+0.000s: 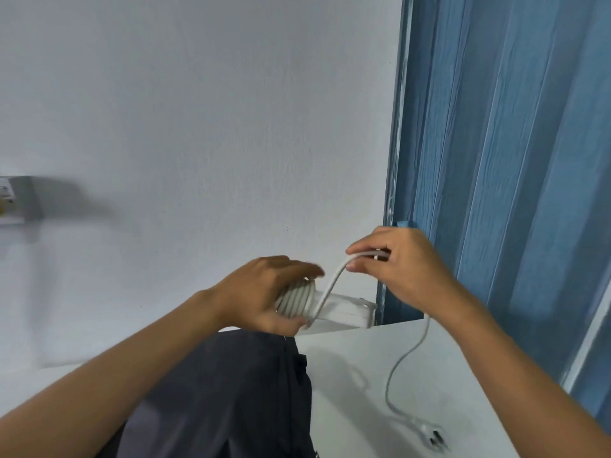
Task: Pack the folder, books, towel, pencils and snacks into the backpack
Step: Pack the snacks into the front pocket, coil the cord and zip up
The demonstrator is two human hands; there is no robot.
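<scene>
winding white power-strip cord; dark grey fabric backpack (231, 391) lying on white worktop (363, 375) below the hands.

left hand (264, 292) is gripping the white rectangular power strip (344, 310) over the coiled cord, fingers curled. right hand (396, 262) is pinching the white round cord (330, 282), feeding a loop. judgement: keeping turns tight and side by side, tail and white plug (433, 438) trailing free. listed items not in view.

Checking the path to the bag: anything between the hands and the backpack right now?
Yes. Both hands are busy with a white power strip: the left hand grips its coiled end, the right hand pinches the cord. They hold it right above the dark backpack. No items to pack are visible.
</scene>
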